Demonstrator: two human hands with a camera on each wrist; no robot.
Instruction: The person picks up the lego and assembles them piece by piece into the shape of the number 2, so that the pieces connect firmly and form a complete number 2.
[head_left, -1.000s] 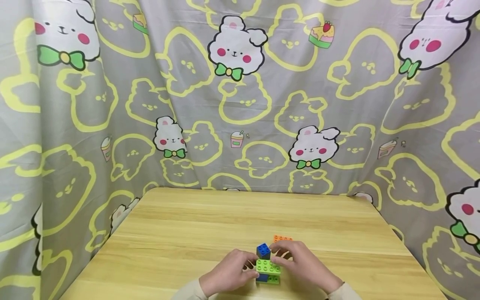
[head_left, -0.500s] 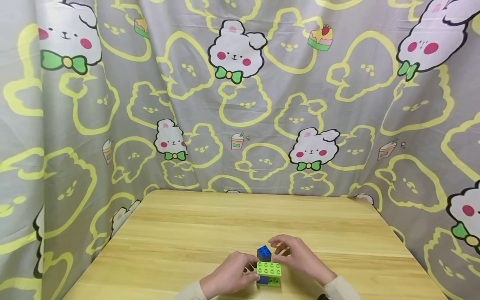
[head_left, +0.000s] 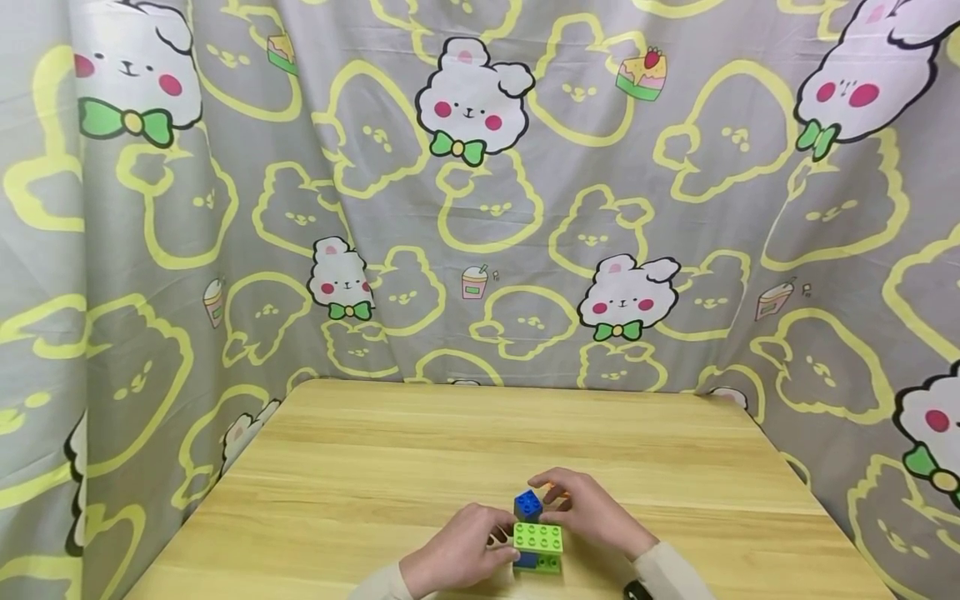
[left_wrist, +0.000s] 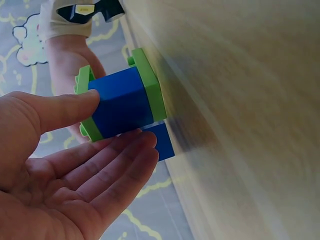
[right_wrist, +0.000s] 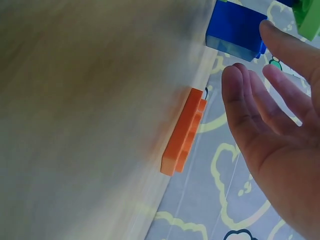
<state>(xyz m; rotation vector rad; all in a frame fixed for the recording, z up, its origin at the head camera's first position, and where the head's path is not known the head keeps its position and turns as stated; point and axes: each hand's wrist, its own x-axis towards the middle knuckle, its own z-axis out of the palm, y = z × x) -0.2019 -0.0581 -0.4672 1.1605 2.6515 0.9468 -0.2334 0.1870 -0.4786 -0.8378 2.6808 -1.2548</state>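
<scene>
A: Quick, biggest first.

B: Curtain (head_left: pixel 405 208), cartoon print, behind everything. Then the wooden surface (head_left: pixel 375 450).

A: Hands? Take the stack as clock centre, head view.

B: Left hand (head_left: pixel 463 546) at 9 o'clock, lightly pinching the green-and-blue stack (head_left: pixel 537 537): thumb on the near side, fingers round the far side. Probably to steady it. Right hand (head_left: pixel 588 508) at 1 to 2 o'clock, fingers spread, thumb at the side of the blue block (head_left: pixel 528 505). Fingertips clear of it, so no grip.

A: Stack itself?

B: Upright on the surface: green brick below, blue in the middle, green on top. The upper green overhangs toward 3 o'clock, since the blue only props the left end.

A: Blue block?

B: Just past the stack, near 12, studs up. Can't tell if they touch. The thumb likely keeps it from shifting.

A: Smallest?

B: Orange brick (right_wrist: pixel 182 132), flat, about 1 o'clock, mostly behind the right hand. Untouched; probably set aside for working room.
</scene>
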